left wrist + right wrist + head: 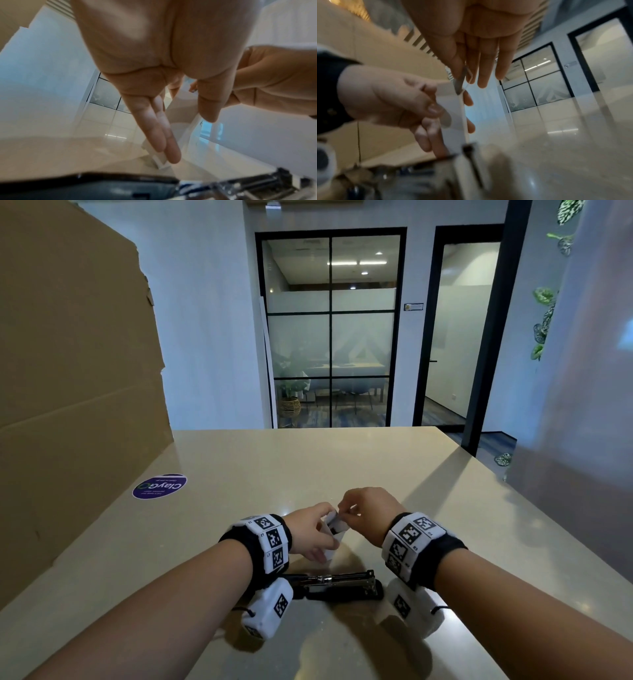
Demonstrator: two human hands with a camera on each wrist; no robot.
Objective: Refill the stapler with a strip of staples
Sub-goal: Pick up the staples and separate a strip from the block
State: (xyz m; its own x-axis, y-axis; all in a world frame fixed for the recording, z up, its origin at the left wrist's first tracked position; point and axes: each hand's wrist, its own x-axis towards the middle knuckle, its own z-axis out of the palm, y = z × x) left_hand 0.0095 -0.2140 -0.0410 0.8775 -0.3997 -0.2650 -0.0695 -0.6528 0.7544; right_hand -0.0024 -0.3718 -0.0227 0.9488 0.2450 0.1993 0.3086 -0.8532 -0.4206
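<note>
Two hands are raised together above the tabletop (342, 460); a small white box (334, 527) is gripped by the left hand (310, 534), thumb on one face and fingers curled round the other, as the right wrist view shows; the box stands upright, its lower end near the tabletop. The box's top flap (467, 75) is pinched by the right hand (368, 513) between thumb and forefinger, the other fingers being held straight. No staple strip can be made out. The stapler (339, 585) is laid on the tabletop just in front of the person, between the two wrists and below the box; it is swung open, so that the metal magazine is exposed. A purple round sticker (159, 485) is seen far to the left, beside a cardboard sheet (75, 371).
</note>
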